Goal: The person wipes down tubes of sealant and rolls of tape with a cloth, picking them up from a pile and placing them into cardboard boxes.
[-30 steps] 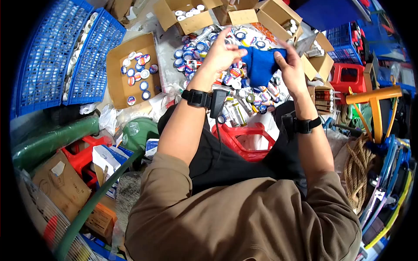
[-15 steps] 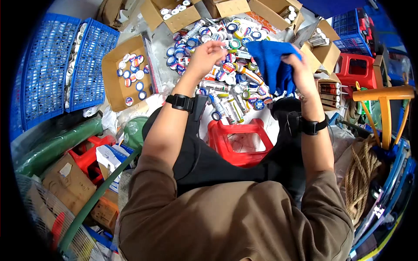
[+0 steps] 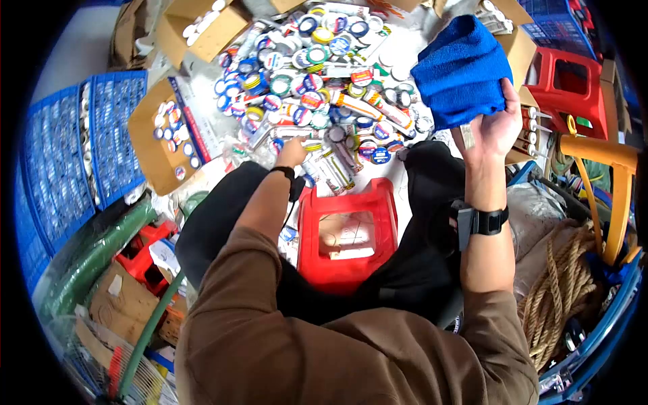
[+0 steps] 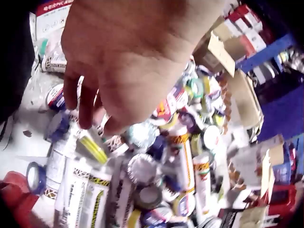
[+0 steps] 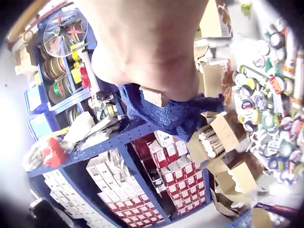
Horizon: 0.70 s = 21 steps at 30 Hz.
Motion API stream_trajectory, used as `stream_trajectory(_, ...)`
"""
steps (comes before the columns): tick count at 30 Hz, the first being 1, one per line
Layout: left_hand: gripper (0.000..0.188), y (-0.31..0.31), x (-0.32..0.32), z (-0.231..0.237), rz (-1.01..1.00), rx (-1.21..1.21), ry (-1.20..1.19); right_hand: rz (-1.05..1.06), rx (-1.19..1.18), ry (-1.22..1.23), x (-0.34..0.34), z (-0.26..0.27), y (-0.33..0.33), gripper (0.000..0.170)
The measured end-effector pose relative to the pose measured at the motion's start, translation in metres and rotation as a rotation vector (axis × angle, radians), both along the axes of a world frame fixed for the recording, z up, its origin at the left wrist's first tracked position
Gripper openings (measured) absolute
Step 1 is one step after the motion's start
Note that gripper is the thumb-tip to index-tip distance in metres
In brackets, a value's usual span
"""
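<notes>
A blue knitted cloth (image 3: 462, 74) is raised at the right of the pile, gripped at its lower edge by my right hand (image 3: 496, 131). The right wrist view shows the cloth (image 5: 164, 114) bunched beyond the hand (image 5: 147, 52); most fingers are hidden. My left hand (image 3: 291, 154) is low over the near edge of the pile of tape rolls and tubes (image 3: 310, 101). In the left wrist view the fingers of that hand (image 4: 118, 61) point down, loosely bent, just above a yellow-striped item (image 4: 92, 147), with no grip visible.
A red stool (image 3: 347, 270) stands between the legs. An open carton with rolls (image 3: 145, 135) and blue crates (image 3: 115, 135) are at the left. Another red stool (image 3: 594, 88), an orange frame (image 3: 601, 152) and coiled rope (image 3: 557, 290) are at the right.
My right hand has carried the cloth up and right, away from the pile's middle. My left hand has let go of the cloth and moved down and left to the pile's near edge.
</notes>
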<state>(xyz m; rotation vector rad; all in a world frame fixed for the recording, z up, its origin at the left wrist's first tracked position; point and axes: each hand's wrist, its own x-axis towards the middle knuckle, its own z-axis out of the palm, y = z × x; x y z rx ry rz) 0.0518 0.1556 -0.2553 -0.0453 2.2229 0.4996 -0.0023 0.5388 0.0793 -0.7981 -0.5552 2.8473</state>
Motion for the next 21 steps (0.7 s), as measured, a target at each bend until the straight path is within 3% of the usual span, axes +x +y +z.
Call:
stream_trajectory(1, 0.046, 0.002, 0.006, -0.021, -0.07, -0.044, 0.101, -0.131, 0.112, -0.149, -0.005, 0.012, -0.007, 0.042)
stream_trajectory(2, 0.049, 0.009, 0.01, -0.021, -0.059, -0.07, 0.075, 0.086, -0.118, 0.239, 0.01, -0.02, 0.024, 0.044)
stream_trajectory(3, 0.051, 0.014, 0.018, -0.021, -0.046, -0.096, 0.043, 0.072, -0.107, 0.226, 0.008, -0.018, 0.025, 0.044)
stream_trajectory(5, 0.05, 0.009, 0.038, -0.062, 0.046, -0.038, 0.076, -0.186, 0.14, -0.15, 0.002, -0.009, 0.018, 0.047)
stream_trajectory(6, 0.047, 0.011, 0.042, -0.062, 0.048, -0.035, 0.074, -0.021, 0.023, 0.101, 0.008, -0.015, 0.028, 0.049)
stream_trajectory(11, 0.029, 0.031, 0.037, -0.057, 0.075, -0.264, 0.094, -0.149, 0.177, -0.034, 0.019, -0.028, 0.046, 0.044)
stream_trajectory(13, 0.022, 0.036, 0.03, -0.037, -0.092, -0.297, 0.27, -0.046, 0.167, 0.203, 0.023, -0.039, 0.058, 0.04)
stream_trajectory(15, 0.027, 0.047, 0.019, -0.016, -0.134, -0.325, 0.227, -0.043, 0.184, 0.197, 0.024, -0.038, 0.053, 0.037)
stream_trajectory(17, 0.029, 0.052, 0.009, -0.008, -0.09, -0.229, 0.186, -0.055, 0.262, 0.038, 0.024, -0.038, 0.049, 0.035)
stream_trajectory(19, 0.03, 0.07, -0.007, 0.026, -0.038, 0.071, 0.287, -0.062, 0.434, -0.018, 0.029, -0.035, 0.036, 0.032)
stream_trajectory(20, 0.031, 0.085, -0.019, 0.054, -0.08, 0.163, 0.335, -0.03, 0.417, -0.079, 0.032, -0.033, 0.03, 0.032)
stream_trajectory(21, 0.033, 0.11, -0.035, 0.107, 0.133, 0.404, 0.149, 0.001, 0.4, -0.138, 0.034, -0.03, 0.024, 0.032)
